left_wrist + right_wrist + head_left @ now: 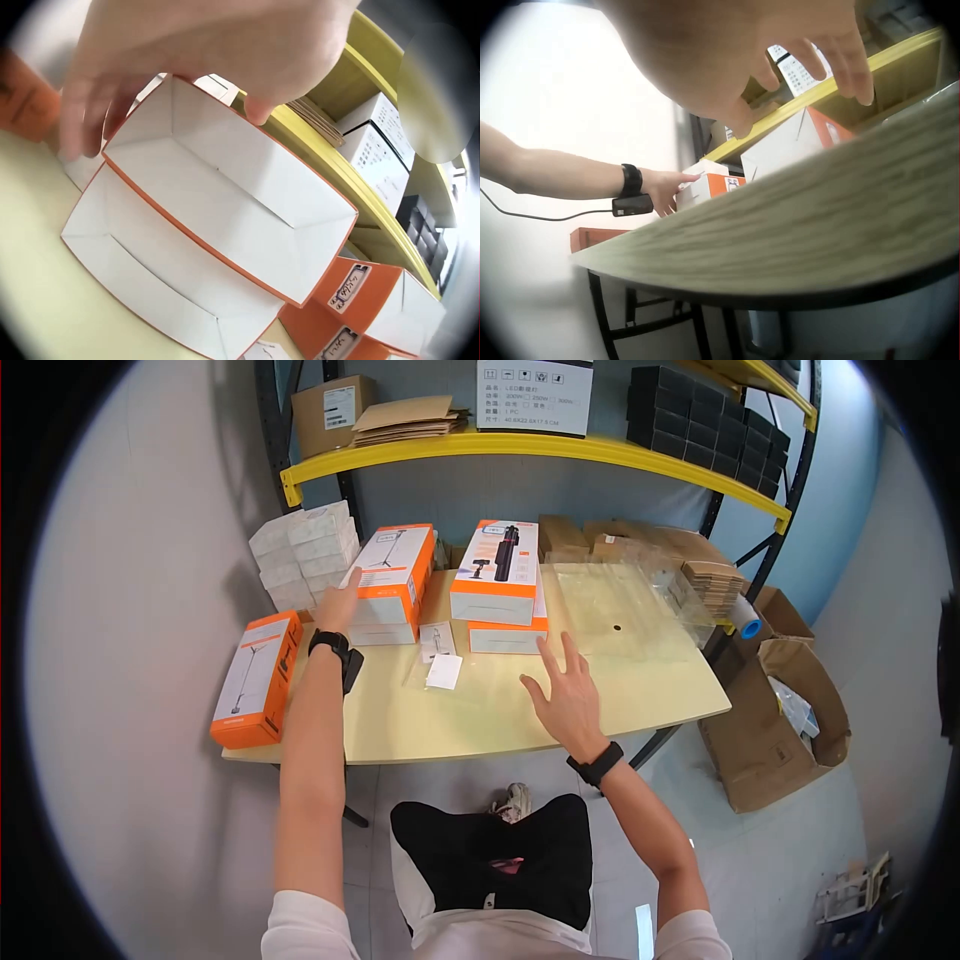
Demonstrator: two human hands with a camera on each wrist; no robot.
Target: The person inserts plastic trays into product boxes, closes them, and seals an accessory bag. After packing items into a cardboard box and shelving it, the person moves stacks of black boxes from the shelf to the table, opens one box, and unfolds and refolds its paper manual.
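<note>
One orange-and-white box [255,680] lies at far left; my left hand [338,608] sets its thumb atop the upper of two stacked boxes [395,565], fingers beside it, grip unclear. Two small papers [444,672] and another two-box stack [495,575] follow, my right hand [570,700] spread wide near it.

A pale wood-grain table [390,715] with black legs [655,748] is backed by 1 black-and-yellow metal rack [560,448]. A plain whitish wall [130,590] is seen at left, a blue wall [845,450] at upper right. The floor [740,870] is laid in light grey tiles.
</note>
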